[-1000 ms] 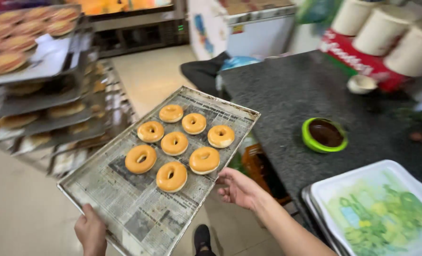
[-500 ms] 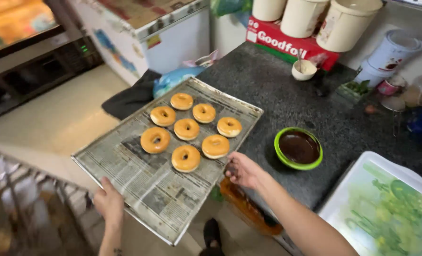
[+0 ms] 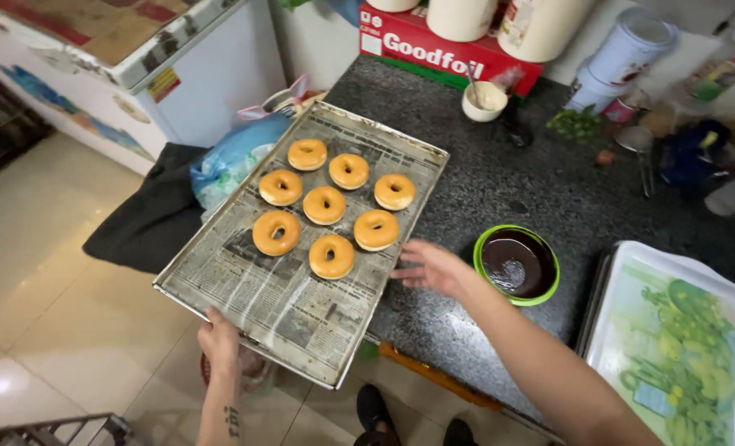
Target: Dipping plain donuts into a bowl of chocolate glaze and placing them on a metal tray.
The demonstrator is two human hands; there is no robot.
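A metal baking tray (image 3: 219, 291) lined with newspaper carries several golden ring doughnuts (image 3: 324, 205). Its far end rests over the left edge of a dark speckled counter (image 3: 533, 190). My left hand (image 3: 219, 340) grips the tray's near edge from below. My right hand (image 3: 430, 266) is at the tray's right edge with fingers spread, on or just off the rim. A green bowl of dark chocolate glaze (image 3: 516, 264) stands on the counter just right of that hand.
A white tray with a green pattern (image 3: 680, 347) lies at the right. A red box (image 3: 446, 48), tubs, a small cup of cream (image 3: 485, 99) and clutter line the counter's back. A chest freezer (image 3: 120, 58), a blue bag (image 3: 231, 161) and dark cloth are on the left.
The tray has moved right and onto the counter edge. My right hand has loosened from the tray's edge and its fingers are now spread. The view has swung away from the doughnut rack.
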